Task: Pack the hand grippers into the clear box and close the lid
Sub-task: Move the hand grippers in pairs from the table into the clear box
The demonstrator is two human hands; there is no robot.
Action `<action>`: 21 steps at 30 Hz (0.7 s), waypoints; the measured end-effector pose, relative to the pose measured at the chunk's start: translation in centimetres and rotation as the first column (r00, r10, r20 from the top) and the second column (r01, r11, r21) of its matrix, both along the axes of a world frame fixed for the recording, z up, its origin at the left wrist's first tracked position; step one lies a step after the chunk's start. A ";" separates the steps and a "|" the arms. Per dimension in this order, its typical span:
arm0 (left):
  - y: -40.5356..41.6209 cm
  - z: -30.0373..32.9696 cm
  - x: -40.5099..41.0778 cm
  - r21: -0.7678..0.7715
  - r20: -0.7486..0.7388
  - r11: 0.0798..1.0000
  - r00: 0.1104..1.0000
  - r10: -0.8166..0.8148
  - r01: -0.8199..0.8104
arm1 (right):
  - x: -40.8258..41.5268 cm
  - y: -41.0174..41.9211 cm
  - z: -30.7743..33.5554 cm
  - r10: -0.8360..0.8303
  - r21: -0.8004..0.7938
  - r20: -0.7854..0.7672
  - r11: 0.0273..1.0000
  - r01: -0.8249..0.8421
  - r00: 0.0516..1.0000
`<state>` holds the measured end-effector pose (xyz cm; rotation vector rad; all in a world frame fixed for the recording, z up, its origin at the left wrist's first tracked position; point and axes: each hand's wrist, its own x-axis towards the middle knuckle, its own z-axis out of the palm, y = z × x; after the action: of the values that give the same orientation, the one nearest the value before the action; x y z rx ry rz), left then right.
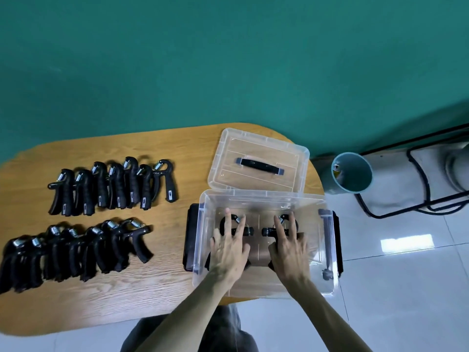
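A clear box with black side latches stands open at the right end of the wooden table. Both my hands are inside it. My left hand lies over one black hand gripper on the box floor, fingers spread. My right hand lies over a second black hand gripper, fingers also spread. The two grippers point their knobs toward each other at the box's middle. The clear lid, with a black handle, lies flat on the table behind the box.
Two rows of several black hand grippers lie on the table to the left: a far row and a near row. A teal bin and a black metal frame stand on the tiled floor at right.
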<state>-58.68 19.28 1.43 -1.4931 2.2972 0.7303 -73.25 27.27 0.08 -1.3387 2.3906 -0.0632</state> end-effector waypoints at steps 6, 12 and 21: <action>-0.4 -3.3 -0.8 0.006 0.057 1.000 0.998 -0.028 0.028 | -0.4 -0.5 -3.5 0.010 0.102 0.022 0.995 -0.013 1.000; -0.8 -6.0 -1.5 0.048 0.076 0.999 0.997 -0.021 0.018 | -0.7 -1.4 -5.8 0.010 0.142 0.058 0.990 -0.018 0.998; 0.6 -9.6 -1.7 -0.170 0.062 0.984 0.997 -0.049 0.059 | -0.7 -2.5 -7.3 0.036 0.059 0.062 0.997 -0.039 0.997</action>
<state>-60.37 19.83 -8.18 -1.4955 2.3986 0.4780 -73.93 24.75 -7.25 -1.3343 2.2975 -0.0213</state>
